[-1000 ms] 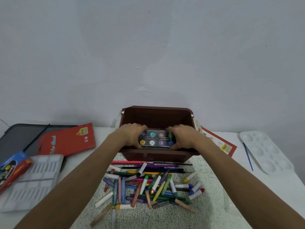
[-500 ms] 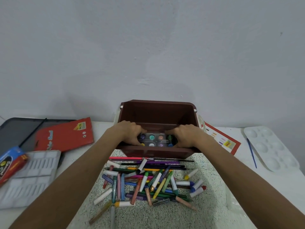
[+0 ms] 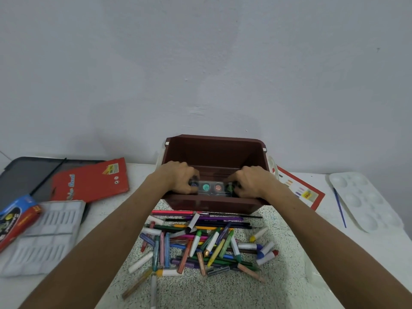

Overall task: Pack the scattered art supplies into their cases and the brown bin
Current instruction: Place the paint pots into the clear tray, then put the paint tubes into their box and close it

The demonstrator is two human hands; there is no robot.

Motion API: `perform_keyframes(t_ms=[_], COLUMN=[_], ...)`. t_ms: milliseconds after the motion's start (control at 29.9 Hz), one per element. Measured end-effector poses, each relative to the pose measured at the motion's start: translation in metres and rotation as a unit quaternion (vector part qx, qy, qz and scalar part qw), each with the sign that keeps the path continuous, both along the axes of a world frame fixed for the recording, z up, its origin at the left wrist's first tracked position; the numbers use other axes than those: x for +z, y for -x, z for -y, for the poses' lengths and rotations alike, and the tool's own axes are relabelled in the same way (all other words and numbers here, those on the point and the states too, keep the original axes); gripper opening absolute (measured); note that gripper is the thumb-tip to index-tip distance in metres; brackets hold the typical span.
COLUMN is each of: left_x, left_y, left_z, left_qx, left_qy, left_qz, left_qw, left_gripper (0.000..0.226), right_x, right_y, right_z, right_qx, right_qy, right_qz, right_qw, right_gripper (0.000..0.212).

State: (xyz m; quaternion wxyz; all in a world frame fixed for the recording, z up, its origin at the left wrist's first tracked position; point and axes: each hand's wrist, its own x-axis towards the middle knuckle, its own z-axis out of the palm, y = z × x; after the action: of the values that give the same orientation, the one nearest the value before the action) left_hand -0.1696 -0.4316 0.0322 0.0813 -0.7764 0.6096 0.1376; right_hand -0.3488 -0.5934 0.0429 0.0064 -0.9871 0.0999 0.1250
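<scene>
At the centre of the frame, both hands reach into the brown bin [image 3: 215,152], which stands on the worktop [image 3: 367,253] against the wall. The left hand [image 3: 178,178] and the right hand [image 3: 249,181] each curl around one end of a clear paint set [image 3: 210,187], fingers closed on it, holding it low inside the bin, just behind the front wall. A teal and an orange paint pot show through its lid between the hands.

Below the bin, in the lower centre, a heap of crayons and markers [image 3: 200,244] lies scattered on a speckled mat [image 3: 276,286], with a pink-handled brush [image 3: 178,212] lying across just in front of the bin.

At the left of the frame sit a red case [image 3: 91,180], a dark tray [image 3: 20,175] behind it, a white moulded insert [image 3: 44,237] and a blue and red box [image 3: 15,216] at the edge. At the right, a white palette [image 3: 363,199] rests near a thin blue brush [image 3: 339,207], and a red-edged sheet [image 3: 301,191] lies beside the bin.
</scene>
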Motion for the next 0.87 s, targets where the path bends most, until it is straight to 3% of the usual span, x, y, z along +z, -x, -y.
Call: perform_keyframes(t_ms=[200, 334, 535, 869], left_x=[0.000, 0.004, 0.017, 0.037], left_y=[0.001, 0.004, 0.016, 0.064], left_z=[-0.002, -0.005, -0.020, -0.039], left_qx=[-0.002, 0.013, 0.050, 0.066], left_qy=[0.009, 0.034, 0.204, 0.359], left_qz=[0.012, 0.008, -0.038, -0.159], left_qw=[1.000, 0.999, 0.977, 0.918], left_gripper=[0.043, 0.040, 0.029, 0.023], right_x=[0.000, 0.003, 0.010, 0.040], right_y=[-0.001, 0.001, 0.018, 0.091], right_z=[-0.003, -0.006, -0.012, -0.010], right_qx=[0.003, -0.005, -0.050, -0.183], right_qy=[0.006, 0.006, -0.040, -0.190], right_qz=[0.012, 0.076, 0.254, 0.309], right_qw=[1.000, 0.997, 0.965, 0.914], right_gripper=[0.043, 0.034, 0.036, 0.027])
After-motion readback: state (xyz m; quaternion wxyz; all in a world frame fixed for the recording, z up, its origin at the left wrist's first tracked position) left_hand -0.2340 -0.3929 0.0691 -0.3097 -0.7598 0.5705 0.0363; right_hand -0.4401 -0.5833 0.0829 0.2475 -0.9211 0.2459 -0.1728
